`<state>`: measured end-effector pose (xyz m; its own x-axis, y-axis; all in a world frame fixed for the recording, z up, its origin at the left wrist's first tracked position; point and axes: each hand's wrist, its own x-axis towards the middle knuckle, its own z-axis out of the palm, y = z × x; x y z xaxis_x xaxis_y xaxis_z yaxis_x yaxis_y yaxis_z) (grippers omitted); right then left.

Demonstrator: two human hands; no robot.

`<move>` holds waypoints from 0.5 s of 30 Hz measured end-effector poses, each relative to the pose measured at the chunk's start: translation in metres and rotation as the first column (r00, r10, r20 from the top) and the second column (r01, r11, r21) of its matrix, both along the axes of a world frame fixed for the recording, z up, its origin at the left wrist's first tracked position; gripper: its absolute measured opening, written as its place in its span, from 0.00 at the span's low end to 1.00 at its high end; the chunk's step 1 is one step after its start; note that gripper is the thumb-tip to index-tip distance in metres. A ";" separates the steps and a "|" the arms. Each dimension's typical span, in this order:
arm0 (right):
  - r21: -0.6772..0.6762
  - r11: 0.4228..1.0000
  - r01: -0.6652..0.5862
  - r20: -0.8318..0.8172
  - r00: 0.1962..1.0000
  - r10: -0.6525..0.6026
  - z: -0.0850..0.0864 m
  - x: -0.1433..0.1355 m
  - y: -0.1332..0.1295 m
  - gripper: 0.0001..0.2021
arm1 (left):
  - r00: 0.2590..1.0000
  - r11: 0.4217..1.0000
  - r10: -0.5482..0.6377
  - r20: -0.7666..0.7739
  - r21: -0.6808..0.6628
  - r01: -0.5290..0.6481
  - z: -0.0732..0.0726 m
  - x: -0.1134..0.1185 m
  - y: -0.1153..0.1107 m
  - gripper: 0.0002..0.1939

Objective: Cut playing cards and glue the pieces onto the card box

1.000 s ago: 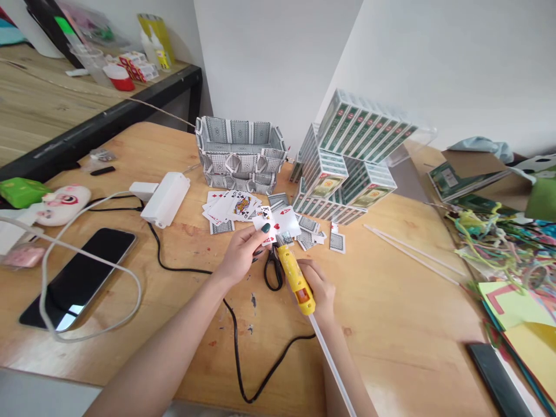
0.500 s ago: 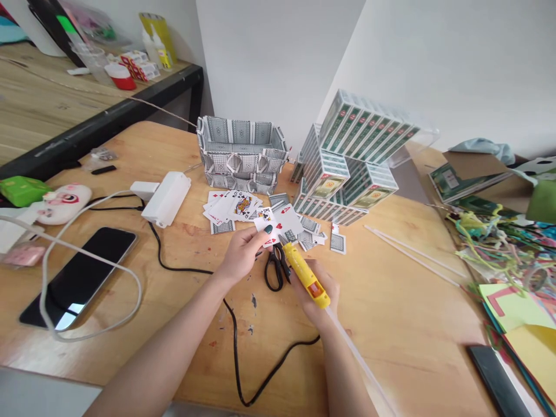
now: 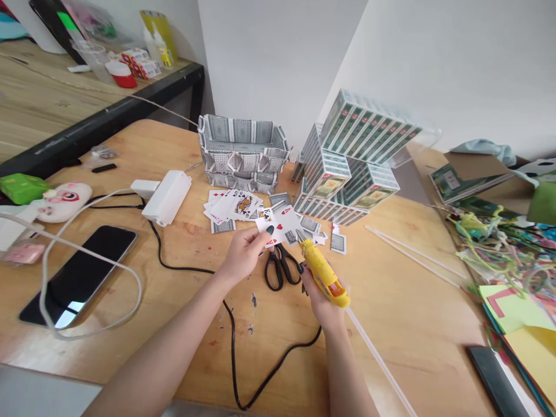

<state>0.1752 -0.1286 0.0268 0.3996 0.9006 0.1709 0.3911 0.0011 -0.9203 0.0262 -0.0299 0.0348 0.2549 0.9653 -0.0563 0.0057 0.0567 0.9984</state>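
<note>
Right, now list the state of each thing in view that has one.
Glue gun: in the right hand, glue stick in its back; heat, cannot tell.
Held cards: pinched in the left hand.
Scissors: handles spread, blades mostly hidden.
Phone: face up, screen dark.
Card-built box: upright, open-topped.
Card packs: stacked.
</note>
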 end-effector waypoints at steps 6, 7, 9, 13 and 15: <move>-0.059 0.995 -0.085 -0.181 0.981 0.073 0.004 0.010 -0.004 0.06 | 1.000 0.999 -0.020 -0.019 0.027 0.020 -0.003 -0.002 0.000 0.15; -0.051 0.994 -0.099 -0.237 0.968 0.084 0.006 0.013 -0.005 0.06 | 1.000 0.999 -0.031 -0.004 0.018 0.031 -0.003 -0.003 0.001 0.16; -0.025 0.993 -0.119 -0.331 0.938 0.104 0.010 0.019 -0.005 0.07 | 0.997 0.997 -0.070 0.035 -0.009 0.070 -0.003 -0.006 0.002 0.17; -0.078 0.986 -0.149 -0.358 0.927 0.112 0.021 0.030 -0.006 0.07 | 0.980 0.982 -0.182 0.086 -0.032 0.185 -0.001 -0.014 0.005 0.17; -0.124 0.977 -0.173 -0.318 0.940 0.126 0.024 0.033 -0.006 0.07 | 0.970 0.973 -0.225 0.086 -0.032 0.229 0.000 -0.016 0.005 0.17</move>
<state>0.2078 -0.1349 0.0513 0.2705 0.9596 -0.0781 0.0962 -0.1076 -0.9895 0.0107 -0.0250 0.0344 0.4726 0.8788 -0.0653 -0.0580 0.1050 0.9928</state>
